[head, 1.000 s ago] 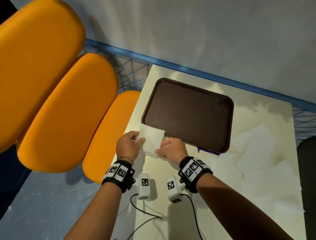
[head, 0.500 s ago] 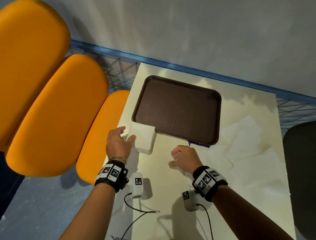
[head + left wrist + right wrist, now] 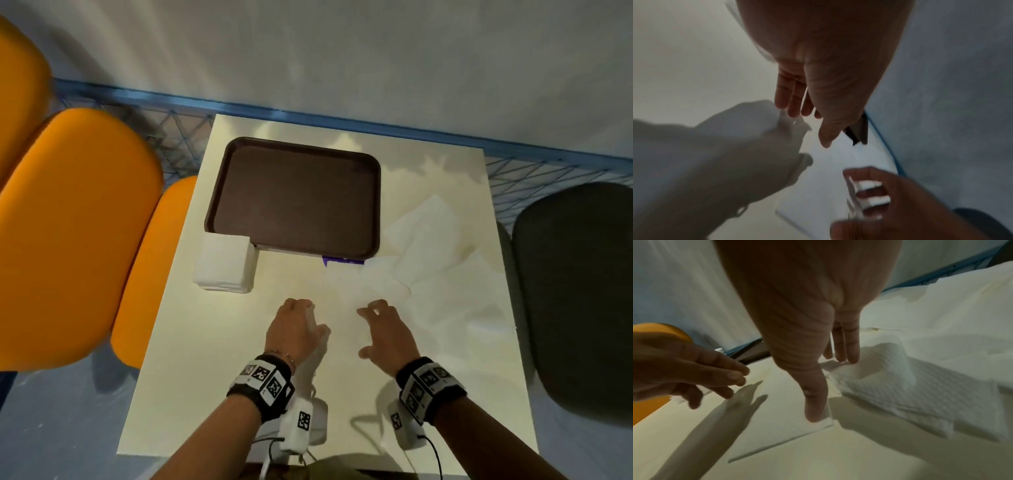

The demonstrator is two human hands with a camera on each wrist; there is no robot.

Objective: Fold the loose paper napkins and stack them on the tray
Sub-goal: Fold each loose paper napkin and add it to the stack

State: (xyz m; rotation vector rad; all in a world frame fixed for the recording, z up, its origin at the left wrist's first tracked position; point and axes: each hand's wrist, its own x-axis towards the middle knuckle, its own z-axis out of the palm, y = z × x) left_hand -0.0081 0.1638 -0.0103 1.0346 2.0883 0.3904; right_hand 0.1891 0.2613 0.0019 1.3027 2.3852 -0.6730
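The brown tray (image 3: 294, 198) lies bare at the back of the white table (image 3: 212, 359). A stack of folded white napkins (image 3: 224, 265) stands on the table against the tray's near left corner. Loose napkins (image 3: 428, 246) lie spread on the right. A flat napkin (image 3: 777, 412) lies between my hands at mid-table. My right hand (image 3: 373, 308) touches it, with the thumb (image 3: 813, 410) pressing a corner and straight fingers (image 3: 846, 353) on its far edge. My left hand (image 3: 301, 308) hovers beside it with fingers extended (image 3: 793, 104), holding nothing.
Orange chairs (image 3: 78, 222) stand left of the table and a dark chair (image 3: 575, 291) right of it. A blue wire rack (image 3: 342, 120) runs along the wall behind. An embossed napkin (image 3: 910, 386) lies rumpled just right of my right hand.
My left hand let go of the folded stack and moved right to mid-table. My right hand moved forward onto a flat napkin. The stack stays by the tray's corner.
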